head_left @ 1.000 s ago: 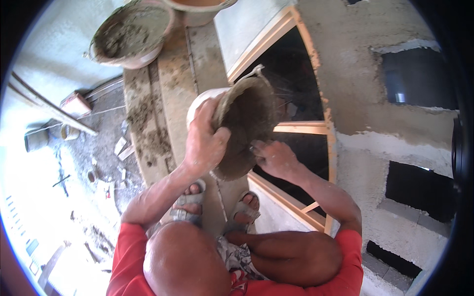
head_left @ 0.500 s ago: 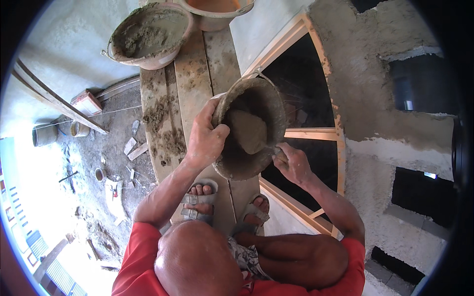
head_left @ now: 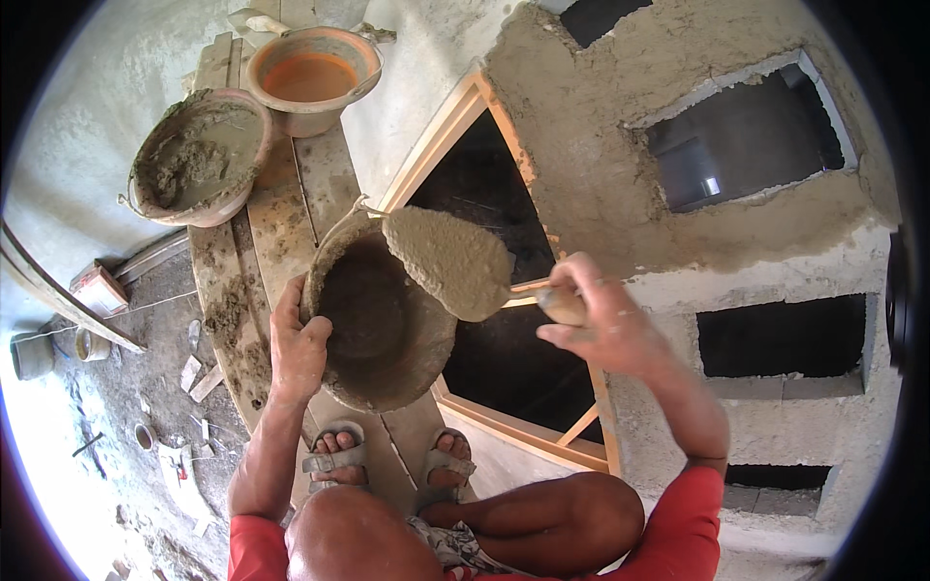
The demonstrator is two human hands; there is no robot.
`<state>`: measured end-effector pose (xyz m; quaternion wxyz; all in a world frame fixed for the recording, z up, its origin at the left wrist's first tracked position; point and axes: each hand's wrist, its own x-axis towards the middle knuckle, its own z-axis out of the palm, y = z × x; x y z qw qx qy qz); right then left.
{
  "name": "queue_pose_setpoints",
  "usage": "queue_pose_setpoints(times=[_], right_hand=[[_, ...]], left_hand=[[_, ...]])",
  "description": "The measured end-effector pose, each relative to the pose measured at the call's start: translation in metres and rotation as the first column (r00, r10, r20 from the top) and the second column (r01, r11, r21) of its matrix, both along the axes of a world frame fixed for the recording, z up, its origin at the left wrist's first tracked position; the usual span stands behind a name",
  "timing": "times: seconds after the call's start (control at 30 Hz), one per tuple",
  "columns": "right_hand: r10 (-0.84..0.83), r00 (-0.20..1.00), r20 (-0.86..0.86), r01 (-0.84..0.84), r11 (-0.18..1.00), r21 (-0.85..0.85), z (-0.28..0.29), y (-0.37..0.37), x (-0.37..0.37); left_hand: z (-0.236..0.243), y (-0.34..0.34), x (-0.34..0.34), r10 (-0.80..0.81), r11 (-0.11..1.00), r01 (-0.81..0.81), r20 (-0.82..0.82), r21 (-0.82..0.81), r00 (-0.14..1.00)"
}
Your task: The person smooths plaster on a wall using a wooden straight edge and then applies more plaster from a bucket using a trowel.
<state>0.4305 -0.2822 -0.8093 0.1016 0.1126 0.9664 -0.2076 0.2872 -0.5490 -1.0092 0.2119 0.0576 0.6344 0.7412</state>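
My left hand [head_left: 300,344] grips the left rim of a mortar-stained bucket [head_left: 373,329], tilted so that its dark inside shows. In my right hand [head_left: 605,315] is the wooden handle of a trowel [head_left: 562,306], fingers closed round it. A thick load of wet grey mortar [head_left: 450,261] covers the trowel's blade, which is held over the bucket's upper right rim. The load hides the blade itself. The bucket's wire handle rises at its far side.
A tub of mortar [head_left: 199,160] and an orange-lined basin [head_left: 310,77] stand at the far end of the plank platform [head_left: 281,242] under my feet. To the right, a wooden frame [head_left: 504,126] and a partly plastered wall [head_left: 581,194] have dark openings. Debris lies on the lower floor [head_left: 116,407] at left.
The trowel has come up out of the bucket with mortar on it and moved right. My left hand still holds the bucket. The whole view has turned toward the right wall.
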Motion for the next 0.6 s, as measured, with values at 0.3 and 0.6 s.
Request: queue_pose_setpoints(times=[0.3,0.6], right_hand=[[-0.076,0.997,0.006,0.074,0.956,-0.283,0.092,0.020,-0.015],[-0.434,0.745,-0.506,0.605,0.759,0.239,0.150,0.150,-0.026]], left_hand=[[0.003,-0.004,-0.002,0.018,0.997,-0.017,0.004,-0.074,1.000],[-0.001,0.005,-0.004,-0.049,0.999,0.049,0.022,-0.014,0.999]])
